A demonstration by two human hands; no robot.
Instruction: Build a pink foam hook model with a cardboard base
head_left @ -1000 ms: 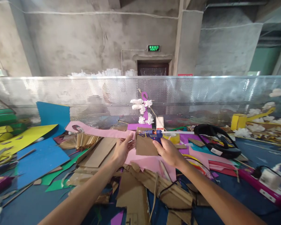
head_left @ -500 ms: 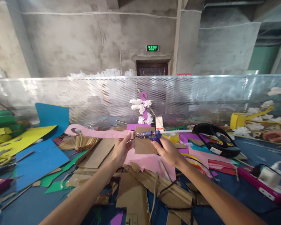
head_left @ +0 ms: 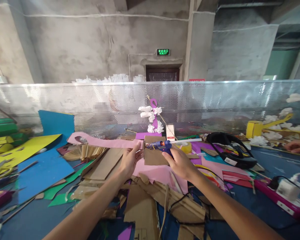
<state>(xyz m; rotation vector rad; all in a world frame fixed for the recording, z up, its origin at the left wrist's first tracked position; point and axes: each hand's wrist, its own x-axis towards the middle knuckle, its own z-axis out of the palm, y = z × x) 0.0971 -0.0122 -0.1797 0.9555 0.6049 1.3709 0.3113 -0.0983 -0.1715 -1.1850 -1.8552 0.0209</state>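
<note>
Pinched in my left hand (head_left: 131,159) is one end of a long pink strip (head_left: 105,142), whose other end curls into a loop at the left. My right hand (head_left: 181,161) grips a blue glue gun (head_left: 162,145) with a white glue stick out of its back. The gun's nozzle points left and sits close to the strip's held end; whether they touch I cannot tell. Under the gun lies a square of brown cardboard (head_left: 153,158). Behind it stands a purple piece with white paper flowers (head_left: 153,115).
Cardboard scraps (head_left: 142,210) and pink sheet (head_left: 162,175) cover the front. Blue board (head_left: 45,173) and scissors (head_left: 1,171) lie left. A black headset (head_left: 231,150) and power strip (head_left: 282,200) are right, with another person's hand (head_left: 296,145) farther off. A perforated metal panel (head_left: 65,106) stands behind.
Almost nothing differs. The looped end of the pink strip has shifted slightly left, while both hands and the glue gun stay nearly in place.
</note>
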